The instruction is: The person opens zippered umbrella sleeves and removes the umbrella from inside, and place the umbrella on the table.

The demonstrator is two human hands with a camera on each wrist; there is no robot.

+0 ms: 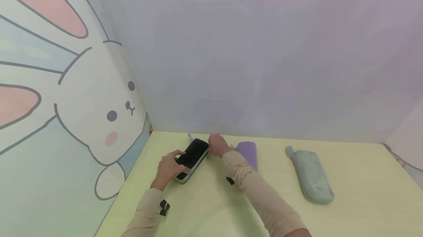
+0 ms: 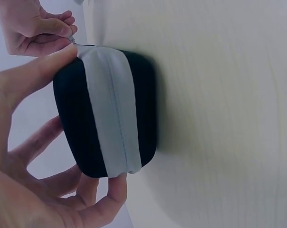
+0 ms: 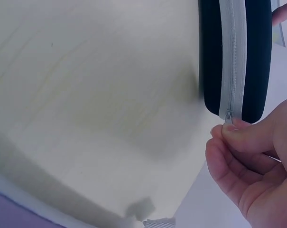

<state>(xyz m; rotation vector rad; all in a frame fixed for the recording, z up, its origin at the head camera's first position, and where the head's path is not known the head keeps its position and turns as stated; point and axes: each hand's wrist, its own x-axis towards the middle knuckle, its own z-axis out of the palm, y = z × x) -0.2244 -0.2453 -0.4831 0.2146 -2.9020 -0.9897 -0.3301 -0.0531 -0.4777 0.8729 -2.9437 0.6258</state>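
Observation:
A black hard case (image 1: 195, 155) with a pale grey zipper band lies on the table at a slant. My left hand (image 1: 167, 169) holds its near end, thumb on one side and fingers round the other; in the left wrist view this hand spans the case's end. At the far end my right hand (image 1: 218, 145) pinches the zipper pull (image 3: 229, 115) between thumb and curled index finger. The right wrist view shows the zipper (image 3: 233, 57) with its teeth running closed along the side.
To the right of the right forearm lies a purple case (image 1: 248, 152), partly hidden by the sleeve. Farther right is a grey-green soft pouch (image 1: 313, 176) with a loop at its top. A plain wall (image 1: 251, 53) backs the table, and a rabbit-printed panel (image 1: 86, 119) stands at left.

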